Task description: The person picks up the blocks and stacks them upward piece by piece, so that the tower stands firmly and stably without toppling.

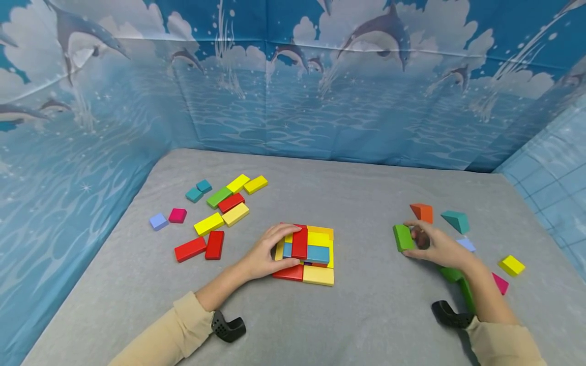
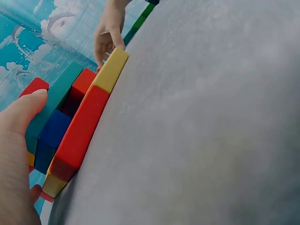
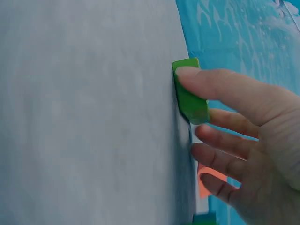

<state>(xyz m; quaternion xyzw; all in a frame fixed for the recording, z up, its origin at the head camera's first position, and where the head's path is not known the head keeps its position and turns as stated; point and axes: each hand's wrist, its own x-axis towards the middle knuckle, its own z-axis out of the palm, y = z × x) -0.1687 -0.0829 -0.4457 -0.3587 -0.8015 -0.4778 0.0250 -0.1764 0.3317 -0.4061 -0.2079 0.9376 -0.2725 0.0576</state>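
At the left of the head view, loose blocks lie on the gray cloth. Next, near the middle, is a flat pile of blocks. The left hand comes in from the pile's left side and pinches the red block on top, finger at the far end, thumb at the near end. That red block's long way runs up and down the frame.

Right of the middle, well apart from the pile, is the green block. It sits about level with the pile, its long way also up and down, leaning a little. The right hand pinches it from the right, so the block is on the pile's side of that hand. I can't tell if it touches the cloth. The left hand is nearer the pile. Farther right are an orange block and a yellow block.
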